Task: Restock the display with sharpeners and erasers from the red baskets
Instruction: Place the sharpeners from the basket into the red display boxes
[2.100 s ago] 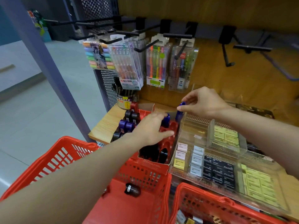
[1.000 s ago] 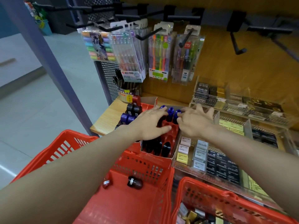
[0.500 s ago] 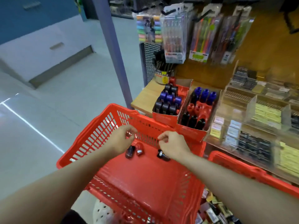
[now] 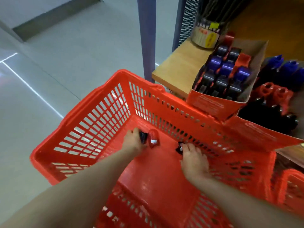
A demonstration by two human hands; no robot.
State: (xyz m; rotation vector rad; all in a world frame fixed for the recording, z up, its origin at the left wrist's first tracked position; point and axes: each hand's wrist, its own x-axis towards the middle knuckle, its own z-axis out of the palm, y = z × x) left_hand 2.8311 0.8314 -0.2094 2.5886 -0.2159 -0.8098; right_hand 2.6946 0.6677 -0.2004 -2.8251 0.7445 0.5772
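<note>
Three small, light, hard plastic sharpeners are lying in the red basket (image 4: 102,116); the left hand (image 4: 134,143) is gripping the black sharpener (image 4: 143,137) beside the red sharpener (image 4: 153,140), and the right hand (image 4: 194,160) is pinching another dark sharpener (image 4: 179,147) by its smooth sides.

- Pale tiled floor (image 4: 49,66) stretches left of a blue-grey post (image 4: 146,38).
- Black perforated panel (image 4: 187,18) stands just right of the post.
- Round tub (image 4: 206,36) sits beside the panel.

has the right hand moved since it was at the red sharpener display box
Yes: the right hand has come down from the red cardboard display box into the red plastic basket.
</note>
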